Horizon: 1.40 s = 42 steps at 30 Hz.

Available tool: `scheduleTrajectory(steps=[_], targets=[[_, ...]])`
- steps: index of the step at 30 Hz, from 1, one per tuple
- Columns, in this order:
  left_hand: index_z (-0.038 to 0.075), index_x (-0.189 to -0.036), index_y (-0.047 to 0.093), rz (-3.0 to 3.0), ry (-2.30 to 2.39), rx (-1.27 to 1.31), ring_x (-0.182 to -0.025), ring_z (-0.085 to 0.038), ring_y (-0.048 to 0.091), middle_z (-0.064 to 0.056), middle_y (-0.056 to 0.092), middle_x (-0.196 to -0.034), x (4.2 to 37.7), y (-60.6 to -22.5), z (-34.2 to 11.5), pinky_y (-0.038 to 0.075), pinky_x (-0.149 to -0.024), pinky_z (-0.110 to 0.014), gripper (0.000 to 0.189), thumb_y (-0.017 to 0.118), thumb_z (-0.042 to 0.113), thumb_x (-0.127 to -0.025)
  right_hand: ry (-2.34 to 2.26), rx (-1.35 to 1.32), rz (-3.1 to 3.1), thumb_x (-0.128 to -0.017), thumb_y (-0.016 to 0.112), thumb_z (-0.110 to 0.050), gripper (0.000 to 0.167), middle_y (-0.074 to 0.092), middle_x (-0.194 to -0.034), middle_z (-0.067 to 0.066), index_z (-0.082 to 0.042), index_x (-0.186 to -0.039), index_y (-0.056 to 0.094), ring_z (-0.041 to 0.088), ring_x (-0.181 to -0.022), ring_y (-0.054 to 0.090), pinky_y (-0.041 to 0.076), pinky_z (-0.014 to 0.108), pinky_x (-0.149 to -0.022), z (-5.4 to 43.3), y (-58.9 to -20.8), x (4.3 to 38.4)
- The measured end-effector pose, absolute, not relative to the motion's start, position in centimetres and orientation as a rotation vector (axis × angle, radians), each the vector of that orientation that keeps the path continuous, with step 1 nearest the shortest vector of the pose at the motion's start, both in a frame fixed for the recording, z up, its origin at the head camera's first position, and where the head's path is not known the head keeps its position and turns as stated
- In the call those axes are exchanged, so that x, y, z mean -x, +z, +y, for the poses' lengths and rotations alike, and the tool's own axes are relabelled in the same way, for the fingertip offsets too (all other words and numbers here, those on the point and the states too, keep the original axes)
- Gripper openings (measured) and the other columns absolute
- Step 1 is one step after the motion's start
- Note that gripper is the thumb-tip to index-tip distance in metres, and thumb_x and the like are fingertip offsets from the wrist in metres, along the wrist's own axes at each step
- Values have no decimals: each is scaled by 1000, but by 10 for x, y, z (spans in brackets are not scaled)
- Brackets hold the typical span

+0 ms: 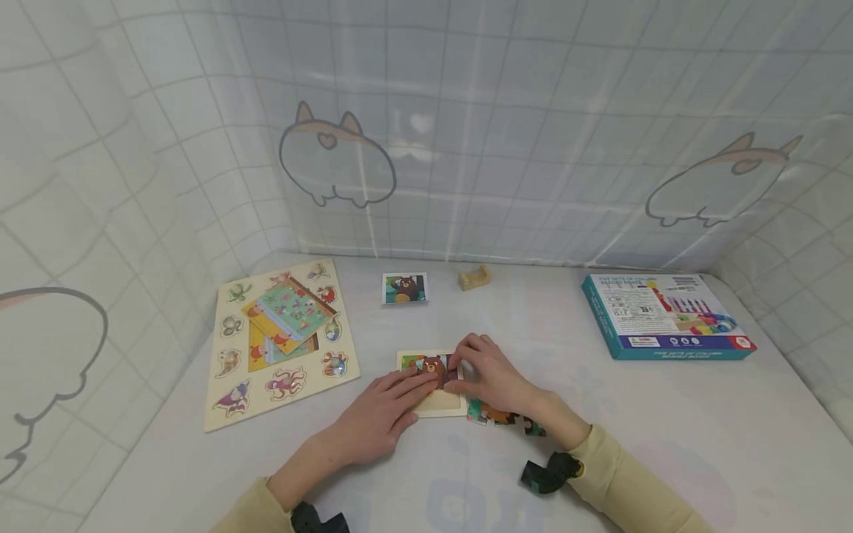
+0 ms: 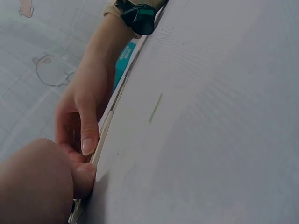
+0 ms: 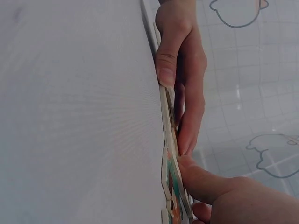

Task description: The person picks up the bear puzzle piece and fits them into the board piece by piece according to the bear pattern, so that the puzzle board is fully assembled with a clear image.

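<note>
In the head view a small wooden puzzle board [image 1: 436, 409] lies on the table, its upper part filled with a brown bear picture [image 1: 433, 366] and its lower part bare wood. My left hand [image 1: 376, 418] rests over the board's left side, fingers stretched onto the picture, thumb by the near edge. At the right side my right hand [image 1: 493, 374] curls its fingers and thumb about a dark puzzle piece [image 1: 453, 376] in the board; their tips partly hide it. Loose puzzle pieces [image 1: 500, 416] lie under and beside the right hand, some seen edge-on in the right wrist view.
To the left lies a large wooden sea-animal board [image 1: 280, 403] with colourful cards [image 1: 296, 311] on it. A bear picture card [image 1: 404, 289] and a small wooden block [image 1: 474, 277] stand at the back. A teal-edged box [image 1: 666, 318] is at the right. Tile-patterned curtains surround the table.
</note>
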<state>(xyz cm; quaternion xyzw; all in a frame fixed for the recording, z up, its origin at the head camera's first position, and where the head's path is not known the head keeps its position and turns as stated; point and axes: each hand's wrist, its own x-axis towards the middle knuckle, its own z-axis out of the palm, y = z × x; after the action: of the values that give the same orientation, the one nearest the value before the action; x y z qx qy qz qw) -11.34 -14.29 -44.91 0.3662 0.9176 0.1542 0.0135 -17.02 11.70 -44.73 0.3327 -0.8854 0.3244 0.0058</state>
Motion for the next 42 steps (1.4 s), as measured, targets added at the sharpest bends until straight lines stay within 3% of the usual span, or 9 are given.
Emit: scheduleTrajectory(steps=[10, 17, 28, 32, 37, 42], targets=[[24, -156, 37, 2866, 384, -1189, -149, -30, 29, 4, 33, -161, 110, -447, -140, 33, -118, -52, 54, 50, 20, -104, 1034, -1058, -2758, -91, 75, -29, 16, 55, -105, -5, -19, -97, 66, 14, -99, 44, 44, 35, -88, 117, -447, 170], [25, -157, 33, 2870, 337, -1167, -149, -29, 27, 9, 30, -163, 109, -447, -138, 33, -117, -52, 55, 48, 20, -104, 1021, -1085, -2727, -93, 72, -20, 8, 57, -105, -2, -16, -97, 66, 15, -99, 45, 44, 35, -88, 116, -447, 170], [29, -156, 36, 2844, 385, -1190, -149, -30, 28, 9, 31, -163, 109, -446, -137, 33, -117, -54, 54, 47, 17, -105, 998, -1068, -2755, -97, 66, -15, 1, 57, -106, -2, -14, -97, 67, 16, -99, 46, 44, 35, -87, 119, -446, 169], [30, -156, 35, 2833, 372, -1187, -150, -30, 27, 10, 30, -163, 109, -446, -134, 33, -117, -53, 54, 47, 18, -105, 985, -1073, -2785, -96, 66, -12, 7, 58, -111, -3, -17, -102, 67, 15, -103, 48, 47, 36, -90, 126, -445, 167], [30, -156, 34, 2836, 351, -1165, -149, -30, 28, 11, 29, -163, 109, -447, -135, 34, -117, -54, 54, 47, 19, -105, 1056, -1155, -2791, -98, 66, -20, 20, 59, -121, -2, -13, -117, 66, 18, -115, 52, 49, 43, -101, 142, -439, 158], [31, -156, 36, 2853, 344, -1163, -148, -30, 30, 12, 30, -163, 111, -446, -137, 35, -116, -54, 55, 48, 18, -104, 1092, -1113, -2814, -92, 73, -28, 23, 61, -119, -7, -20, -113, 68, 13, -113, 52, 50, 40, -99, 164, -435, 153]])
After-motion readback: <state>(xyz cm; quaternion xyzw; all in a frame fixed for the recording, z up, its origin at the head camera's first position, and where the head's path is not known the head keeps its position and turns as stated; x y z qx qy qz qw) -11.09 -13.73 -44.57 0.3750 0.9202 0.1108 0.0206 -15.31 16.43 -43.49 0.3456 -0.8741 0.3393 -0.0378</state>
